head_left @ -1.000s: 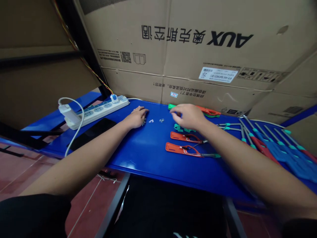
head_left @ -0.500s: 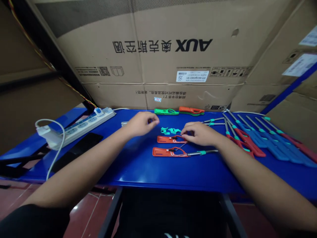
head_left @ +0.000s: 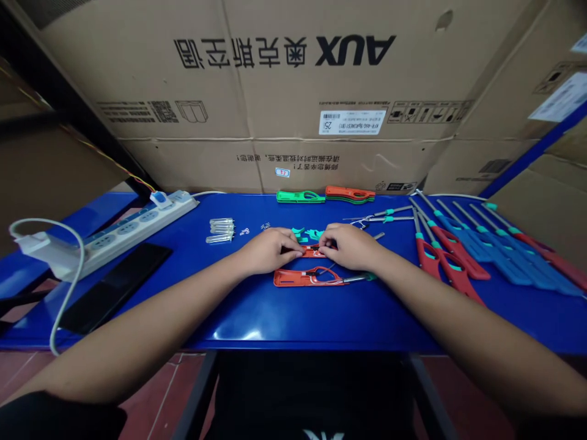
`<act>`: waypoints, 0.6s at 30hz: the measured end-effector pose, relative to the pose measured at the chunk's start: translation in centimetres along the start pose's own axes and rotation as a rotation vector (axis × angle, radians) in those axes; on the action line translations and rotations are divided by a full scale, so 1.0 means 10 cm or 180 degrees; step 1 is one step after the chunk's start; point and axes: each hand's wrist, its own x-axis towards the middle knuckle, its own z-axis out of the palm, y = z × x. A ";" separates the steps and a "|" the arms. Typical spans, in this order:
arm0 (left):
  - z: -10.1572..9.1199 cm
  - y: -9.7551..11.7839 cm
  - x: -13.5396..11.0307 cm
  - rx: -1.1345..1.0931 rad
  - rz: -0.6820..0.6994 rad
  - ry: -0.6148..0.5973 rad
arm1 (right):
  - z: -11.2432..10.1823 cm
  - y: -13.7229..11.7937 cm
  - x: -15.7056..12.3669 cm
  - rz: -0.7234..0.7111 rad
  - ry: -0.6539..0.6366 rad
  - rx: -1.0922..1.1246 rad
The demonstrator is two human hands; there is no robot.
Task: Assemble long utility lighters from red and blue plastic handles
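My left hand (head_left: pixel 275 249) is closed, its fingertips pinching the left end of a red lighter half-shell (head_left: pixel 312 251) on the blue table. From the right, my right hand (head_left: pixel 346 246) curls its fingers over the same shell, beside a small black part inside it; the right end is hidden under the hand. Just in front lies a second red lighter half-shell (head_left: pixel 293 278) with a black part, white wire and a metal tube (head_left: pixel 355 278). Small green plastic pieces (head_left: pixel 314 234) lie behind the fingers, partly covered.
Clear tanks (head_left: pixel 221 229), pink bits (head_left: pixel 244 231) and tiny springs or pins (head_left: pixel 266 225) lie left. Behind are green shells (head_left: pixel 300 197) and stacked shells (head_left: pixel 350 194). Lighters with metal tubes (head_left: pixel 504 244) fill the right. A power strip (head_left: pixel 137 226) and black phone (head_left: pixel 117 287) are far left.
My left hand has come down and right onto the nearer-to-back red shell, uncovering the clear tanks. My right hand has shifted slightly left along that shell. The camera view has tilted down a little.
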 end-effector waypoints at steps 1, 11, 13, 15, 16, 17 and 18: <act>0.00 0.01 0.00 0.0010 -0.0005 -0.0004 | -0.01 -0.01 0.00 0.0010 -0.0016 -0.0039; 0.00 0.06 0.00 0.0303 0.0050 -0.0040 | -0.13 -0.02 -0.12 -0.0167 0.0367 -0.0011; -0.05 0.11 -0.02 0.0309 0.0062 0.0035 | -0.15 -0.06 -0.16 -0.0419 0.0119 0.0145; -0.10 0.18 -0.05 0.0295 0.0096 -0.0011 | -0.15 -0.12 -0.20 -0.0735 -0.0287 0.0277; -0.13 0.21 -0.07 0.0268 0.0127 -0.0120 | -0.15 -0.15 -0.21 -0.0841 -0.0461 0.0289; -0.15 0.24 -0.08 0.0225 0.0159 -0.0278 | -0.14 -0.18 -0.21 -0.0880 -0.0572 0.0261; -0.16 0.26 -0.09 0.0168 0.0182 -0.0455 | -0.13 -0.21 -0.21 -0.0848 -0.0606 0.0214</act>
